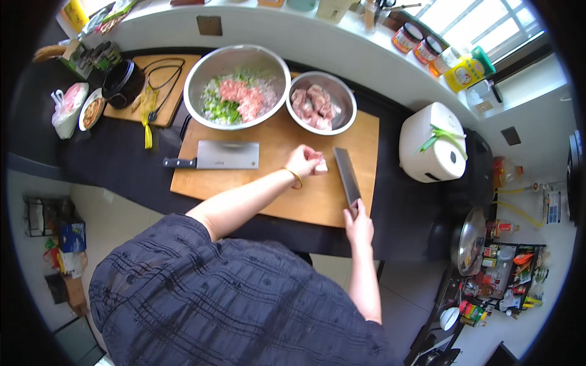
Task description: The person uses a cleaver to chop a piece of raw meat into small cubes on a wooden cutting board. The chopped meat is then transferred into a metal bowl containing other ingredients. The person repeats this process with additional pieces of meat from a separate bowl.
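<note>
Left hand [303, 162] is curled over a small pale piece of food [321, 165] (pressed onto the wooden cutting board [274, 195]). Just right of it, a cleaver [347, 176] is gripped by the right hand [358, 224].

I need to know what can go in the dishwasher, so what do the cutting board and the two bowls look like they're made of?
The cutting board looks like wood or bamboo: matte, pale tan surface. The large bowl and small bowl look like stainless steel: silvery walls with bright reflections. The cleaver lying on the board has a steel-looking blade.
</note>
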Demonstrator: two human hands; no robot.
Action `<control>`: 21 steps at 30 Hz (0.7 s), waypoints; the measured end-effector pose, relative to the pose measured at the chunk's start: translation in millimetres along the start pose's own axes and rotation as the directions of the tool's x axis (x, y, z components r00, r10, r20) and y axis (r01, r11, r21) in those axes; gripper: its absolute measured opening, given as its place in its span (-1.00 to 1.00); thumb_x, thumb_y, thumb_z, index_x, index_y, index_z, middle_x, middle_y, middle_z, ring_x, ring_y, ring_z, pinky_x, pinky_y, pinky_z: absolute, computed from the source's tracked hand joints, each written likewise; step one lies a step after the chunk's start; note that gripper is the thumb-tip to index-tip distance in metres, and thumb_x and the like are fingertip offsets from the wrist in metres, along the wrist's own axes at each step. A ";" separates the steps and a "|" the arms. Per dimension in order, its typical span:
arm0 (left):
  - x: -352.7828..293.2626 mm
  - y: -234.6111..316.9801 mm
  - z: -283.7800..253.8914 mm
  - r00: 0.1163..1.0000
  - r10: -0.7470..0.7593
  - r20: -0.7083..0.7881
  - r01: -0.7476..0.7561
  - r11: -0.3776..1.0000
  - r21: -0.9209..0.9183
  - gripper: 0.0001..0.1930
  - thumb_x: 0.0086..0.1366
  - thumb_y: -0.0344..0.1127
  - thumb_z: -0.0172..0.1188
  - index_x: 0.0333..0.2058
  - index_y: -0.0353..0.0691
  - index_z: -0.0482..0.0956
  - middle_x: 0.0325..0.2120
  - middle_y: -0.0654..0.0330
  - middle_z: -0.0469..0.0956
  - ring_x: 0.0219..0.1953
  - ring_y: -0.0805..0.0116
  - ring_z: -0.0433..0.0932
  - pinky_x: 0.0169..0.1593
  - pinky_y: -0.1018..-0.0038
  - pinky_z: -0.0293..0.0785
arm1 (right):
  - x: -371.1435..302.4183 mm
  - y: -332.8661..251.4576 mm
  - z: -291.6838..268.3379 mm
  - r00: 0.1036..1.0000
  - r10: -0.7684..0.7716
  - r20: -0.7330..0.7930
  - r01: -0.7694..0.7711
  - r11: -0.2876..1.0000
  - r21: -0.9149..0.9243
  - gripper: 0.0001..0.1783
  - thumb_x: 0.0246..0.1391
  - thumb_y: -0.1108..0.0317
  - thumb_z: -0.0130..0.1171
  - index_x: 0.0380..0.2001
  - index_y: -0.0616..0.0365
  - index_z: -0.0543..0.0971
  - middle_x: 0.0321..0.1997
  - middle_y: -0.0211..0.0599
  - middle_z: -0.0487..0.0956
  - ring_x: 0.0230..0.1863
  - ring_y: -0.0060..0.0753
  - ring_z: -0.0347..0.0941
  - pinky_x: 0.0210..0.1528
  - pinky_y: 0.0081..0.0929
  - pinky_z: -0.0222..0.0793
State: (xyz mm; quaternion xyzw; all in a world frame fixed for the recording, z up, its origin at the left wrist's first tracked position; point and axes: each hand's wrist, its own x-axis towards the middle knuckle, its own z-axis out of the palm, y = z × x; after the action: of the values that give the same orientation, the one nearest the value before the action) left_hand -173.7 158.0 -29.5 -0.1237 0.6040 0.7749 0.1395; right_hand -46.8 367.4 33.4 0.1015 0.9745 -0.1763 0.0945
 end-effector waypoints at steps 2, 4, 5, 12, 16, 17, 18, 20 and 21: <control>-32.4 -50.0 7.6 0.975 0.151 -0.163 -0.096 0.948 0.305 -0.74 0.07 -0.42 0.21 -0.33 -0.30 0.30 -0.34 0.07 0.50 -0.30 0.39 0.51 -0.28 0.45 0.51 | 5.8 21.1 -6.0 0.989 -0.132 -0.058 0.140 0.977 0.161 -0.55 -0.01 0.27 0.03 -0.02 0.19 0.39 -0.33 0.12 0.52 -0.28 0.10 0.47 -0.26 -0.16 0.39; -53.3 -63.0 11.6 0.939 0.222 -0.264 -0.121 0.929 0.350 -0.73 0.05 -0.35 0.23 -0.38 -0.31 0.31 -0.45 0.11 0.51 -0.39 0.36 0.50 -0.26 0.41 0.46 | 3.9 30.2 -14.0 0.991 -0.049 0.124 0.004 0.940 0.340 -0.56 -0.05 0.37 0.02 -0.03 0.19 0.41 -0.55 -0.08 0.49 -0.47 -0.22 0.48 -0.37 -0.38 0.39; -59.0 -61.6 11.1 0.926 0.295 -0.236 -0.157 0.869 0.469 -0.72 0.04 -0.33 0.24 -0.39 -0.30 0.32 -0.43 0.11 0.50 -0.39 0.29 0.49 -0.25 0.37 0.44 | -1.6 20.2 -29.2 0.975 -0.010 0.223 -0.079 0.918 0.389 -0.56 -0.06 0.40 0.02 -0.03 0.19 0.41 -0.63 -0.17 0.45 -0.55 -0.38 0.45 -0.42 -0.46 0.37; -95.5 -27.0 -22.4 0.624 0.736 0.263 -0.506 0.124 0.854 -0.71 -0.03 -0.34 0.20 -0.26 -0.17 0.50 -0.26 0.15 0.45 -0.18 0.14 0.42 -0.09 0.29 0.35 | -3.5 26.8 -18.3 0.949 -0.142 0.282 0.031 0.930 0.365 -0.80 -0.05 0.34 0.04 -0.44 0.29 0.43 -0.68 -0.16 0.39 -0.62 -0.35 0.35 -0.47 -0.40 0.30; -90.8 -45.8 -21.4 0.463 0.732 0.500 -0.657 -0.095 0.748 -0.72 -0.03 -0.40 0.14 -0.25 -0.18 0.51 -0.23 0.22 0.47 -0.13 0.29 0.45 -0.07 0.40 0.41 | 3.5 19.9 -16.6 0.925 -0.195 0.328 0.110 0.960 0.259 -0.78 0.01 0.30 -0.01 -0.40 0.28 0.45 -0.60 0.01 0.46 -0.50 -0.05 0.45 -0.40 -0.29 0.33; -91.4 -47.9 -19.3 0.464 0.740 0.488 -0.629 -0.113 0.769 -0.72 -0.03 -0.40 0.14 -0.26 -0.19 0.51 -0.23 0.23 0.47 -0.14 0.30 0.45 -0.08 0.41 0.42 | 6.9 20.3 -15.6 0.916 -0.209 0.341 0.139 0.966 0.218 -0.77 0.01 0.30 -0.02 -0.40 0.28 0.45 -0.58 0.03 0.47 -0.47 0.01 0.45 -0.39 -0.27 0.33; -91.4 -49.8 -17.5 0.462 0.749 0.475 -0.602 -0.129 0.788 -0.72 -0.03 -0.40 0.14 -0.26 -0.20 0.51 -0.23 0.24 0.48 -0.14 0.31 0.46 -0.09 0.41 0.42 | 8.4 15.8 -21.8 0.910 -0.206 0.360 0.140 0.970 0.200 -0.78 0.01 0.31 -0.05 -0.42 0.28 0.44 -0.56 0.07 0.47 -0.43 0.11 0.44 -0.37 -0.21 0.32; -90.5 -51.3 -16.6 0.442 0.767 0.464 -0.568 -0.161 0.807 -0.72 -0.03 -0.40 0.14 -0.26 -0.22 0.51 -0.24 0.24 0.48 -0.15 0.32 0.46 -0.10 0.41 0.43 | 8.3 4.0 -33.1 0.910 -0.270 0.314 0.214 0.956 0.203 -0.78 0.01 0.32 -0.05 -0.47 0.29 0.42 -0.59 0.08 0.45 -0.49 0.08 0.44 -0.40 -0.24 0.32; -91.5 -49.5 -15.4 0.425 0.776 0.466 -0.560 -0.179 0.809 -0.73 -0.03 -0.40 0.14 -0.27 -0.23 0.51 -0.24 0.24 0.49 -0.14 0.33 0.46 -0.10 0.41 0.43 | 6.6 -5.4 -42.7 0.903 -0.289 0.317 0.243 0.953 0.179 -0.79 0.01 0.33 -0.05 -0.48 0.29 0.42 -0.60 0.08 0.44 -0.50 0.07 0.43 -0.41 -0.25 0.32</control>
State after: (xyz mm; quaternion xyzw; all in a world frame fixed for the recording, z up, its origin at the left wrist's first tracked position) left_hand -70.0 148.4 -44.9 0.2433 0.8937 0.2153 -0.3094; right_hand -60.7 379.0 73.0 -0.0585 0.9339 -0.2681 0.2291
